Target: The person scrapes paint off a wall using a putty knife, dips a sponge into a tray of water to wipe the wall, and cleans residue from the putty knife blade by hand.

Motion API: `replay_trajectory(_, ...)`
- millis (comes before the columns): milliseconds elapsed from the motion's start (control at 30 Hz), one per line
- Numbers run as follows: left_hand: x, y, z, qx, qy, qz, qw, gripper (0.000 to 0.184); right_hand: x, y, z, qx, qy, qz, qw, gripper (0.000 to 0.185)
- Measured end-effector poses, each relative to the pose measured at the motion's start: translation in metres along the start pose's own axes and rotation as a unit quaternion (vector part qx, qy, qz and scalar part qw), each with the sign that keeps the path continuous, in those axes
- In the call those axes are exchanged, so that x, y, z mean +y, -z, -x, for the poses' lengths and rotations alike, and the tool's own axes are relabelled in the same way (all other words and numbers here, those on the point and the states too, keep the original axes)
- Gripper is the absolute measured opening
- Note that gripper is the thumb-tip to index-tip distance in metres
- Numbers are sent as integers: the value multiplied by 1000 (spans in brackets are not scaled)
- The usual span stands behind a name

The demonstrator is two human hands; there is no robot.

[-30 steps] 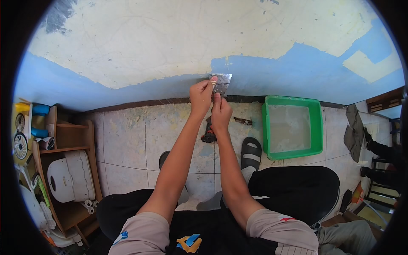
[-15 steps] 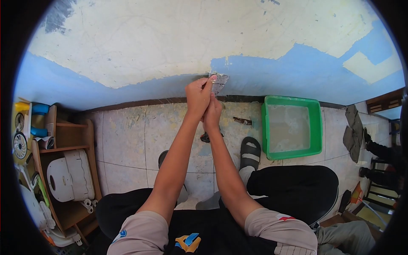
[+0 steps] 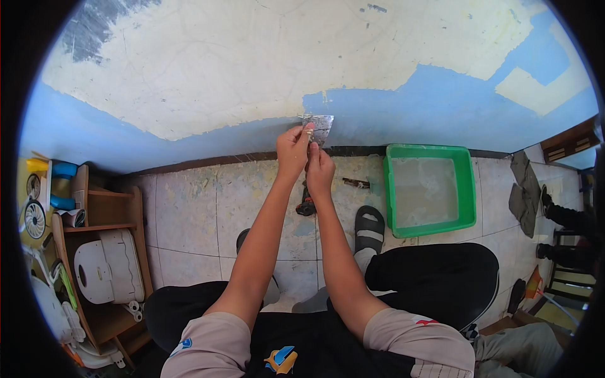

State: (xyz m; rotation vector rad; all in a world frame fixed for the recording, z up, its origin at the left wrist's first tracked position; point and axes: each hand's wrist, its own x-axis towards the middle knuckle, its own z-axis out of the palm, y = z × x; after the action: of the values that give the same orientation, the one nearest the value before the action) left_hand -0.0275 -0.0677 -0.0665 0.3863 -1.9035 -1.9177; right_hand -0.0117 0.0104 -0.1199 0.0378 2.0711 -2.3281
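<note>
Silvery scraper (image 3: 324,130) juts beyond right grip (image 3: 321,171), touching left grip (image 3: 292,150)

Beyond both hands, the left hand (image 3: 292,152) and the right hand (image 3: 321,171), we see a wall (image 3: 220,63), cream above and blue below, with a ragged border between. A dark grey patch (image 3: 94,34) shows far up and left of the left hand. Below the hands we look down on pale floor tiles (image 3: 186,211), flecked with blue and yellow. A wooden shelf unit (image 3: 108,211) stands well left of the left hand; a brown louvred panel (image 3: 569,141) sits far right of the right hand.
</note>
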Motion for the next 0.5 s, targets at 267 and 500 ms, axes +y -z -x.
replay_trajectory(267, 3, -3, 1, -17, 21, 34, 999, 25, -14, 12, -4, 13, 128, 105, 986, 39)
replay_trajectory(500, 2, -4, 0, -34, 14, 75, 996, 27, -12, 10, -12, 28, 173, 86, 981, 44)
